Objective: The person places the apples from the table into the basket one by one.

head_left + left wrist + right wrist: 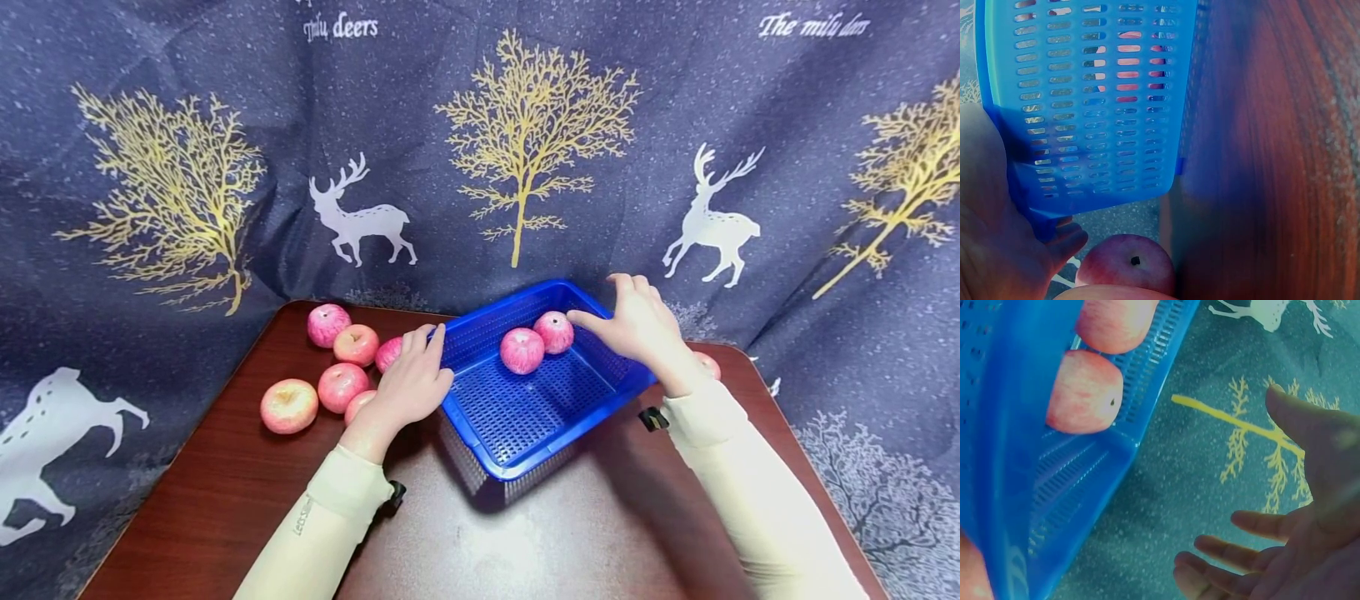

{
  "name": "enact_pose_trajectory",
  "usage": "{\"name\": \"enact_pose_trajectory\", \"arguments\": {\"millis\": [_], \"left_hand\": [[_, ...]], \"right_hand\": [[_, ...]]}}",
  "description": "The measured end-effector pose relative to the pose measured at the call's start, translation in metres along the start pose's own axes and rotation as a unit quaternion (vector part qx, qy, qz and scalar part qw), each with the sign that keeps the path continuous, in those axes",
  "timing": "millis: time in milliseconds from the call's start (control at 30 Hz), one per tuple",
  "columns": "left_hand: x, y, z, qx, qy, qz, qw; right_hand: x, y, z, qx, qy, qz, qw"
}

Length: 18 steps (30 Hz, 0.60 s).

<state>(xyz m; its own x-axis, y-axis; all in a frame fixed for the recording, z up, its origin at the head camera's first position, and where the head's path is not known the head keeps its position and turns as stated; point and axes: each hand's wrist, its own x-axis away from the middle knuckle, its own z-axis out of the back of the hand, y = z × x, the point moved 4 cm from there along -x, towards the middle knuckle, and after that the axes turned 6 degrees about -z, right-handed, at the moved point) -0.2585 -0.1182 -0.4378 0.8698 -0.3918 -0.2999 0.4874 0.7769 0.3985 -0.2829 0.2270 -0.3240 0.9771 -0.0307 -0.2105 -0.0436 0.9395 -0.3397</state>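
Sitting between the two hands, a blue perforated plastic basket (536, 421) occupies the far middle of the dark wood-grain table (225, 500); its left rim lies against or right beside the left hand (412, 375), its right rim next to the right hand (645, 329); in the head view it is turned askew, one corner pointing toward the person, its long axis appearing to run from near left to far right, its hollow facing up.

The left hand is at the basket's left corner, fingers stretched along the rim; whether they grasp it I cannot tell; the right hand is released, thumb apart from spread fingers, and its wrist view shows a gap between it and the basket.

Inside the basket are two red-streaked apples, the left one (522, 351) near the middle, the right one (555, 332) closer to the right thumb; outside, a cluster of apples (342, 387) lies on the table just left of the left hand; another apple (707, 365) shows partly beyond the right wrist; a deer-and-tree-print curtain (465, 100) hangs behind.
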Motion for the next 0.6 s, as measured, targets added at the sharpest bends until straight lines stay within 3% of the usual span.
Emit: {"name": "enact_pose_trajectory", "arguments": {"millis": [300, 600], "left_hand": [[0.000, 0.001, 0.000, -0.001, 0.003, -0.003, 1.0000], [0.000, 0.000, -0.001, -0.002, 0.001, 0.001, 1.0000]], "right_hand": [[0.008, 0.023, 0.009, -0.011, -0.001, -0.044, 0.9990], [0.015, 0.043, 0.012, -0.017, 0.011, -0.057, 0.9981]]}}
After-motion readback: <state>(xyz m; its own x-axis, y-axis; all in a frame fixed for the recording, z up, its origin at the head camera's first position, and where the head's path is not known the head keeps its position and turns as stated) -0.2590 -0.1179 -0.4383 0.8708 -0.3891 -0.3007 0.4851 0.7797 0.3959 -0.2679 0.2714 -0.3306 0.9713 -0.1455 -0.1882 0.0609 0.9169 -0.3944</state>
